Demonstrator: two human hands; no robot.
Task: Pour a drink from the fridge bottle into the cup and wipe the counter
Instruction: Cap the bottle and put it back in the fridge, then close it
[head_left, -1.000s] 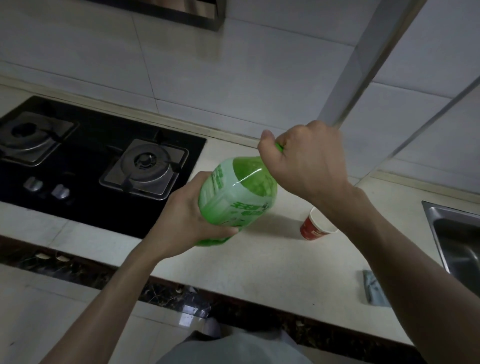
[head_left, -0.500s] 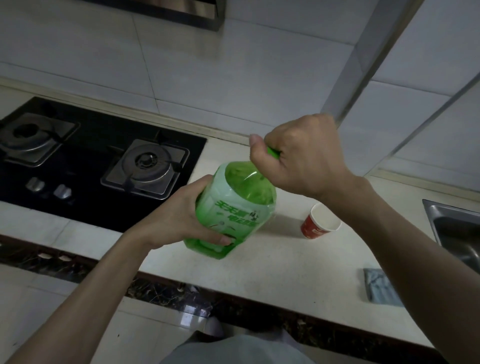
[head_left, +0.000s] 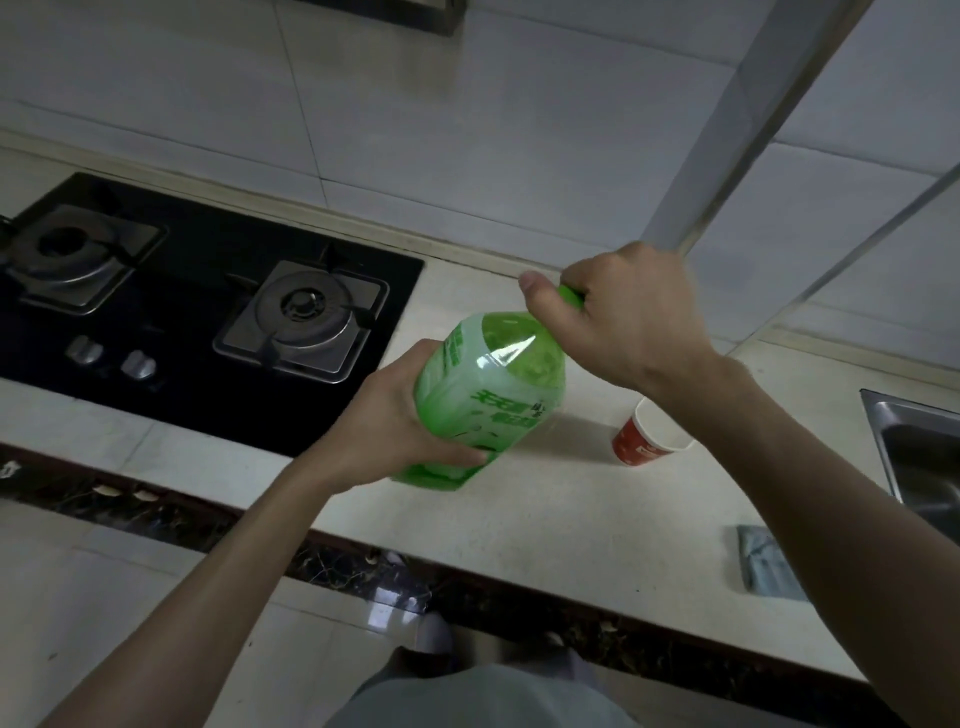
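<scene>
We've got bottle (head_left: 488, 400) tilted above counter (head_left: 571, 519), left hand (head_left: 395, 421) wrapped round body, right hand (head_left: 628, 317) pinching cap (head_left: 570, 295). Looks heavy, slick plastic; grip low. Cup (head_left: 649, 436) nearby.

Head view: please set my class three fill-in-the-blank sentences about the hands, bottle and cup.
The left hand grips the body of the ____ bottle. The right hand is curled round the bottle's ____. The red cup stands upright on the ____.
Missing words: green; cap; counter.
</scene>
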